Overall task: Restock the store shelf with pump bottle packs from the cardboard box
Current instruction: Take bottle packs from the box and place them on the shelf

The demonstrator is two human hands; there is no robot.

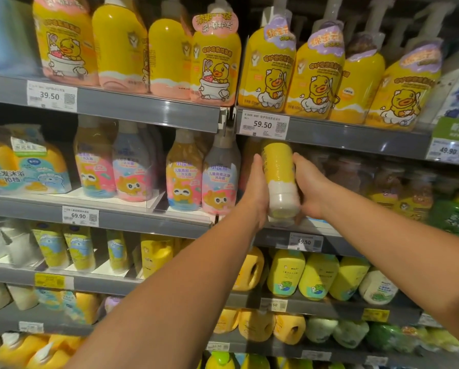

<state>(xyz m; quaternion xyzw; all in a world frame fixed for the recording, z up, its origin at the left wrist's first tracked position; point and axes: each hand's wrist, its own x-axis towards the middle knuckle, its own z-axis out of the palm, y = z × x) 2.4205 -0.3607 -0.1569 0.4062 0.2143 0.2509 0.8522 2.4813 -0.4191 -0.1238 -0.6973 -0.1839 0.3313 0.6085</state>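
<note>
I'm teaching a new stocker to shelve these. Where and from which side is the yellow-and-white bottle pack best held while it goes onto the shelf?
Grip the yellow-and-white bottle pack at its lower flanks, left hand and right hand on opposite sides. It stands tall and narrow, so side pressure likely keeps it upright.

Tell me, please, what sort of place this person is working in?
Very likely a shop's toiletries aisle: tiered shelves carry rows of duck-printed pump bottles, and price tags line the shelf edges.
</note>
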